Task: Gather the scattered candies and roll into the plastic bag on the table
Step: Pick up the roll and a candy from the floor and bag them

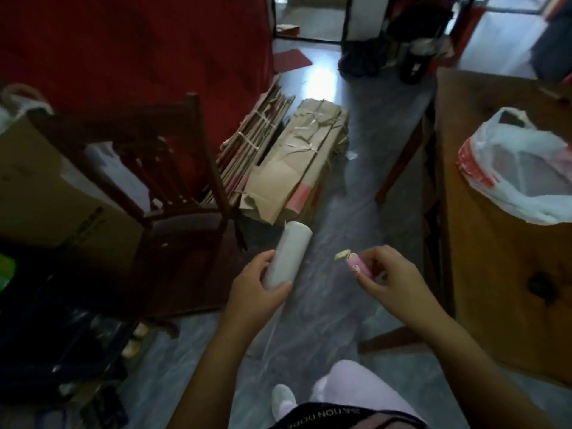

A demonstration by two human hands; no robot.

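Note:
My left hand (257, 283) grips the lower end of a white roll (289, 252), which points up and away over the floor. My right hand (390, 277) pinches wrapped candies (356, 265), a pink one and a pale yellow-green one sticking out to the left. Both hands hang above the grey floor, left of the table. A white plastic bag (523, 178) with red print lies open on the wooden table (495, 274) at the right, well apart from both hands.
A dark wooden chair (161, 187) stands at the left with a cardboard box (46, 187) behind it. Flattened cardboard bundles (291, 162) lie on the floor ahead. The table's edge and leg (399, 162) are close on my right. My legs and a slipper (283, 397) are below.

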